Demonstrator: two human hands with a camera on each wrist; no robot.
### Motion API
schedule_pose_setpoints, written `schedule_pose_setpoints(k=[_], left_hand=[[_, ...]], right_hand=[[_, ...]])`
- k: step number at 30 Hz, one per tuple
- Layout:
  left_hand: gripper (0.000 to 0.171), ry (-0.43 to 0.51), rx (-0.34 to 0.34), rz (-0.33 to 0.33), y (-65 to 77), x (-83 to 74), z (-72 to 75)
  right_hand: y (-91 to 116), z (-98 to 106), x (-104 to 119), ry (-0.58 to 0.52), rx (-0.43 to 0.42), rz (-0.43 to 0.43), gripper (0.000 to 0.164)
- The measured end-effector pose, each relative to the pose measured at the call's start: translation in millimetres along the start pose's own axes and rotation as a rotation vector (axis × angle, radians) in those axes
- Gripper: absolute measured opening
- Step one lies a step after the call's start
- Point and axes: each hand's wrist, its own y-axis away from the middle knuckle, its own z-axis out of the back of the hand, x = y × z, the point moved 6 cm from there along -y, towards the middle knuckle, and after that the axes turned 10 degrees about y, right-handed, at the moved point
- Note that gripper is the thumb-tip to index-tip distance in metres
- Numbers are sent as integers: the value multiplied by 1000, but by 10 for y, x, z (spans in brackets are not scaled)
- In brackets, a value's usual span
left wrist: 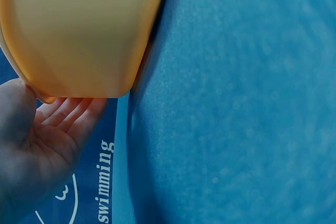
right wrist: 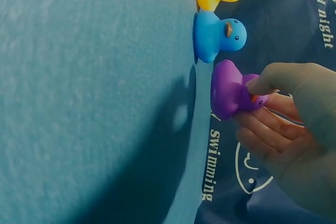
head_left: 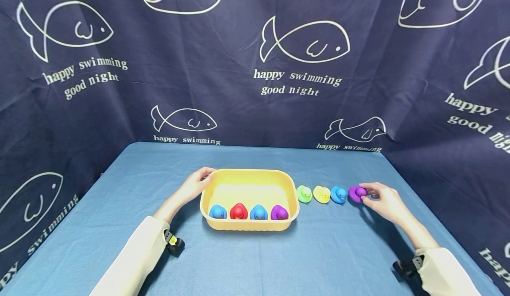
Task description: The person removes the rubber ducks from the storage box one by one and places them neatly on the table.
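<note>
A yellow plastic bin (head_left: 249,225) sits mid-table with a row of ducks along its near wall: a blue duck (head_left: 218,212), a red duck (head_left: 238,211), a second blue duck (head_left: 258,212) and a purple duck (head_left: 279,213). My left hand (head_left: 196,183) holds the bin's far left corner, thumb at the rim and fingers against the outer wall (left wrist: 79,51). Right of the bin, my right hand (head_left: 384,203) pinches another purple rubber duck (right wrist: 227,90) by its head between thumb and fingers. This duck is tilted and stands at the right end of a row.
Between the bin and the pinched duck stand a green duck (head_left: 304,194), a yellow duck (head_left: 322,194) and a blue duck (head_left: 338,195). The green one is close to the bin's right wall. A dark fish-print curtain (head_left: 239,57) rises behind the blue-covered table (head_left: 255,265).
</note>
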Motion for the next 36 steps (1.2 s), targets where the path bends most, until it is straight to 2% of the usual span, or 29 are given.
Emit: schedule_pose_setpoints(k=[4, 16, 26, 36], left_hand=[[33, 9, -2, -3, -2, -6, -6], [33, -6, 2, -30, -5, -15, -4], [33, 5, -4, -20, 5, -11, 2], [32, 3, -10, -12, -17, 10, 5]], right_hand=[[-4, -58, -18, -7, 27, -2, 35], [25, -117, -35, -5, 26, 11, 33], [18, -148, -66, 4, 54, 1, 33], [-3, -134, -62, 28, 1, 31, 36]])
